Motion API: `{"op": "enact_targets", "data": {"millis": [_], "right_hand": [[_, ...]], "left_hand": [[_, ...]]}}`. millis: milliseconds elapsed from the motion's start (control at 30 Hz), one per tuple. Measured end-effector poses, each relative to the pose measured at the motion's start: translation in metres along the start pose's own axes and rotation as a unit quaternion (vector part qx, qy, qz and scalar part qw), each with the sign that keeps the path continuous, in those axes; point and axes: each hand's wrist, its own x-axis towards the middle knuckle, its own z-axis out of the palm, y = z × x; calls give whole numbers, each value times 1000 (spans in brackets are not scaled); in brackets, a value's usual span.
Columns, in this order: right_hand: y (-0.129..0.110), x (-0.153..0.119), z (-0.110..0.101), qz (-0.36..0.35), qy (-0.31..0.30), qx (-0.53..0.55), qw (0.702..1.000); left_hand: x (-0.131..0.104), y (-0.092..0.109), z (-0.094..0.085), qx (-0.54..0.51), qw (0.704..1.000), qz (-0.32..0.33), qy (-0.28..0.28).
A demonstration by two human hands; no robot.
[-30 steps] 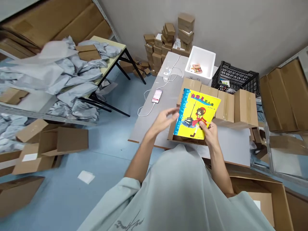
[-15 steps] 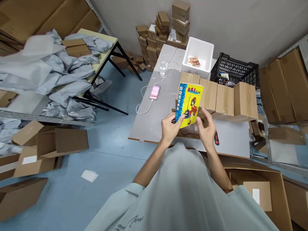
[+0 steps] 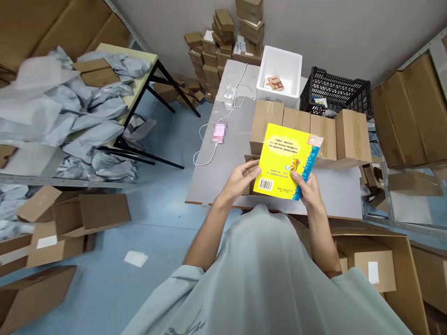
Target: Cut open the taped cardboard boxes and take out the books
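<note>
A yellow book with a blue spine strip is tilted up over the table's front, its back cover with a barcode facing me. My right hand grips its lower right corner, thumb across the cover and fingers behind. Off the book's left edge, my left hand is open, fingers stretched out and the thumb tip close to the edge; whether it touches I cannot tell. An open carton lies beneath, mostly hidden by the book and my left hand. Behind the book stands a row of taped cartons.
On the grey table lie a pink device on a white cable and a charger. A white foam box and a black crate stand behind. Grey parcels fill the left side; a big carton is at right.
The book has been turned from its front to its back cover and passed from my left hand to my right. My left hand has let go and opened.
</note>
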Motion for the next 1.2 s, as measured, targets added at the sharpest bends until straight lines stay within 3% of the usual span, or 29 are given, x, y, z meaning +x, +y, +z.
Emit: {"op": "enact_targets", "data": {"millis": [67,100,233,367,500,567,633,700,733,800,867,967,1000,1067,1200], "right_hand": [[6,0,-5,10,-7,4,1000],[10,2,-6,13,-8,4,1000],[22,17,-13,4,12,-25,1000],[21,18,-13,-129,104,-117,979],[19,-1,12,-150,7,-124,981],[20,-8,27,-157,4,-112,981],[18,-10,34,-165,71,-105,978],[14,-6,28,-160,128,-96,974],[11,-3,21,-150,134,-87,976],[6,2,6,-114,103,-55,987],[3,5,-8,-68,53,-17,996],[3,6,-16,-22,6,16,1000],[4,7,-16,-15,-3,19,1000],[7,8,-16,-7,-12,19,1000],[13,18,-19,7,-27,-5,1000]], "left_hand": [[2,1,0,-73,993,-63,-74],[2,1,2,-89,990,-77,-81],[-1,2,16,-102,992,-63,-40],[-6,4,31,-13,998,36,57],[-17,-3,56,203,949,174,167],[-23,-10,70,264,918,251,158],[-26,-16,78,285,902,308,106],[-25,-18,75,281,904,317,47],[-22,-16,69,272,912,305,43],[-13,-10,51,239,932,258,91],[-2,-3,30,171,963,168,121],[10,3,12,15,1000,-25,5],[12,3,10,-31,996,-76,-30],[12,1,12,-90,987,-130,-43],[8,0,24,-127,983,-130,-9]]}}
